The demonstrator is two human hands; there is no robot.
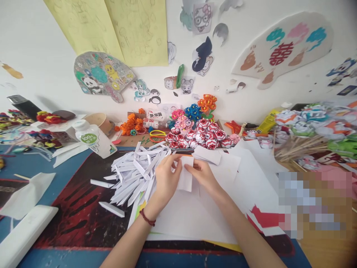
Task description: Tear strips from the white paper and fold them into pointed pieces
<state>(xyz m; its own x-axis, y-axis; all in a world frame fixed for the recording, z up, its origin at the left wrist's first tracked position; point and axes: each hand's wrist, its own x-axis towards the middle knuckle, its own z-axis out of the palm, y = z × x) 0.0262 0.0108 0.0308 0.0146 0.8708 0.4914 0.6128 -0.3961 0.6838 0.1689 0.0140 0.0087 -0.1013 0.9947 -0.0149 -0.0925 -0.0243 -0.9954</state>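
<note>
Between my hands is a small white folded strip of paper (186, 178), held upright over the white sheets (192, 219). My left hand (169, 173), with a dark red bracelet at the wrist, pinches its left side near the top. From the right, the fingers of my right hand (203, 174) close on its upper edge. Just left of my left hand lies a heap of folded white paper strips (134, 175), with a few loose ones at its side. Behind my right hand rests a flat folded white paper (208, 154).
Red-and-white paper flowers (205, 136) and an orange bunch (131, 124) line the wall side. A white bottle (95, 137) stands back left. More paper flowers (315, 121) and thin wooden sticks (301, 147) lie at right. A long white object (30, 230) is at front left.
</note>
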